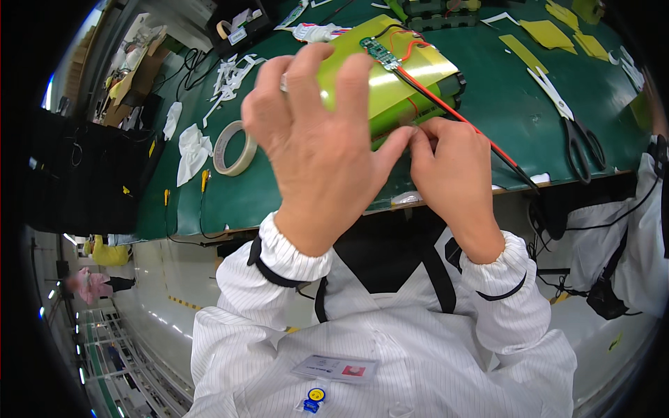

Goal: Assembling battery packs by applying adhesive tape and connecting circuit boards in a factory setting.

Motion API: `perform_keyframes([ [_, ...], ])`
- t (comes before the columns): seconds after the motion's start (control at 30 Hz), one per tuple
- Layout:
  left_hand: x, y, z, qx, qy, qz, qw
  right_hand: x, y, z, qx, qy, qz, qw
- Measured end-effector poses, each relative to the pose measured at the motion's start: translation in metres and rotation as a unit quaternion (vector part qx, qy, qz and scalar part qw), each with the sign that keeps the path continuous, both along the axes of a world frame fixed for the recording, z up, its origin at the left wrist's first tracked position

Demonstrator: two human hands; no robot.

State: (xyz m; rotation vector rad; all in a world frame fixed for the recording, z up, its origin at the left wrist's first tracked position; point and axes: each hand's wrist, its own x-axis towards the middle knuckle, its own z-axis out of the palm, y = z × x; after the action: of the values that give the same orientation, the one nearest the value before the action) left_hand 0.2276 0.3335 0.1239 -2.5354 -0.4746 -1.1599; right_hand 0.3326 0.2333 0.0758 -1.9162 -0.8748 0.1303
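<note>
A battery pack of green cells point(448, 86) lies on the bench, covered on top by a shiny yellow-green insulating sheet point(373, 90). On that sheet sits a small green circuit board point(380, 53), from which thick red and black wires point(456, 115) run toward the bench's near edge. My left hand point(317, 150) is over the pack's left side with its fingers spread, and its thumb reaches the pack's near edge. There its tip meets the fingertips of my right hand point(454, 164), which are pinched together. Whatever lies between them is too small or hidden to make out.
On the green bench mat point(502, 90), black-handled scissors point(575, 132) lie to the right, below yellow sheets point(547, 36). A tape roll point(221, 150), crumpled white paper point(191, 152) and white strips point(228, 80) are on the left. Another person point(94, 284) stands far off at left.
</note>
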Motion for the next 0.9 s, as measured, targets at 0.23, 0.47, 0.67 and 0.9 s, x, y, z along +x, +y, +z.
perform_keyframes([
  [0.23,0.013,0.001,-0.003,-0.020,0.074,0.051,0.996,-0.001,-0.001,0.004,0.003,0.032,0.011,0.999],
  [0.47,0.021,-0.004,-0.005,-0.015,0.090,0.040,0.995,0.002,0.001,0.002,0.028,0.043,0.034,0.998],
  [0.67,0.021,-0.005,-0.004,-0.016,0.107,0.050,0.993,0.004,-0.002,0.002,0.022,0.042,0.043,0.998],
  [0.9,0.023,0.000,-0.009,-0.054,0.106,0.044,0.992,0.010,-0.014,-0.002,0.053,0.044,0.099,0.993],
])
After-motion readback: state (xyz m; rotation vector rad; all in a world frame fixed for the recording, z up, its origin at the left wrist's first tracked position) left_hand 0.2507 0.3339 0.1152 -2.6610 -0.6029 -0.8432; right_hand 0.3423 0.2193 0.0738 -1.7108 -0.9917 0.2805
